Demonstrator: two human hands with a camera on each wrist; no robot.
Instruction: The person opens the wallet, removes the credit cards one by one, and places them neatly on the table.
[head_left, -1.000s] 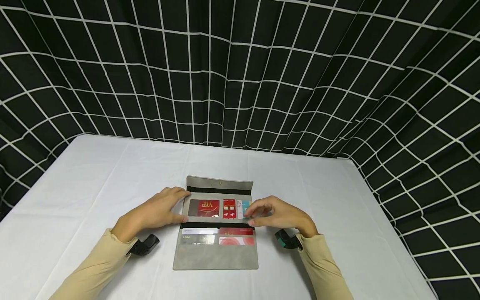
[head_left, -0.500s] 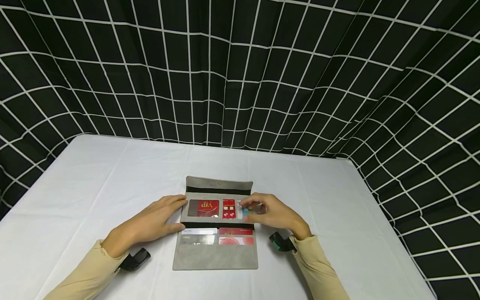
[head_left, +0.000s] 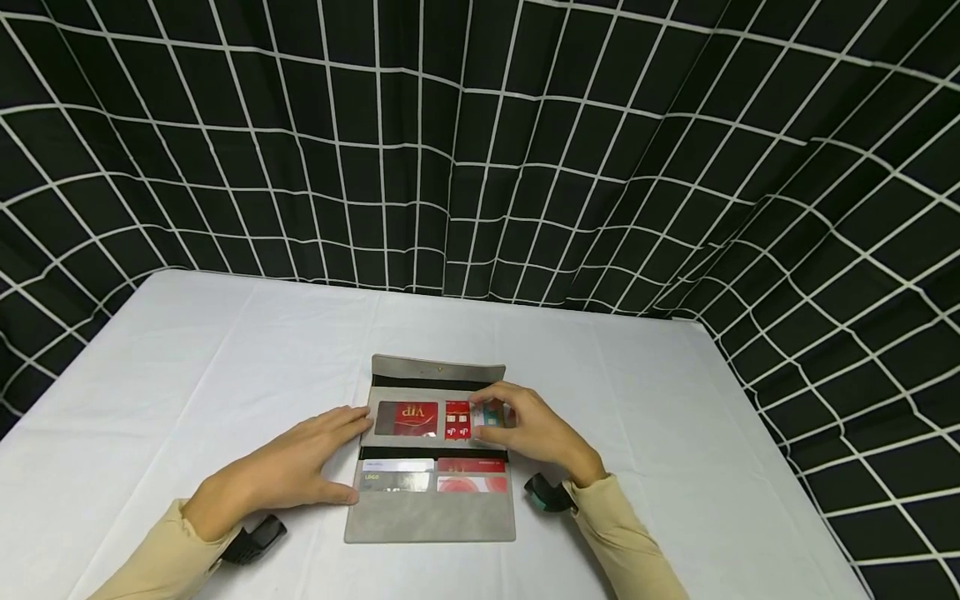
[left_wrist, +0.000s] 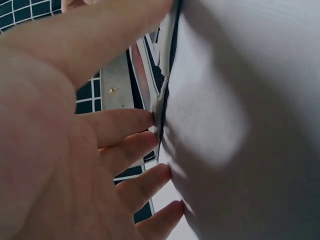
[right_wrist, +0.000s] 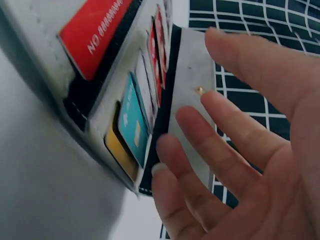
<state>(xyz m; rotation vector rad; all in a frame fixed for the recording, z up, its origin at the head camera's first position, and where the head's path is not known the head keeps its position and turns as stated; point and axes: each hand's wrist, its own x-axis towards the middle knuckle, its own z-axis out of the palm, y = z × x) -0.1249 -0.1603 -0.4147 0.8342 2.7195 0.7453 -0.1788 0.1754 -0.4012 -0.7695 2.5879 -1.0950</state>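
A grey wallet (head_left: 427, 518) lies unfolded, its flap (head_left: 438, 369) at the far side. Its upper panel holds a red VIP card (head_left: 417, 417), red cards (head_left: 457, 420) and a blue-green card (right_wrist: 134, 120) with a yellow card (right_wrist: 121, 150) beside it. More cards, including a red one (head_left: 471, 465), sit in the lower slots. My left hand (head_left: 281, 467) rests at the wallet's left edge, fingers fairly straight and thumb spread toward the near part. Above the right-hand cards hovers my right hand (head_left: 543, 427), fingers loosely bent and thumb apart, nothing between them.
A white cloth covers the table (head_left: 645, 375). Behind it hangs a black curtain (head_left: 480, 150) with a white grid. Each wrist wears a small black device, the left one (head_left: 255, 540) and the right one (head_left: 547, 493).
My left hand has slid toward me along the wallet's edge, its thumb now spread lower. My right hand has moved left, further over the cards. The wallet has stayed nearly in place.
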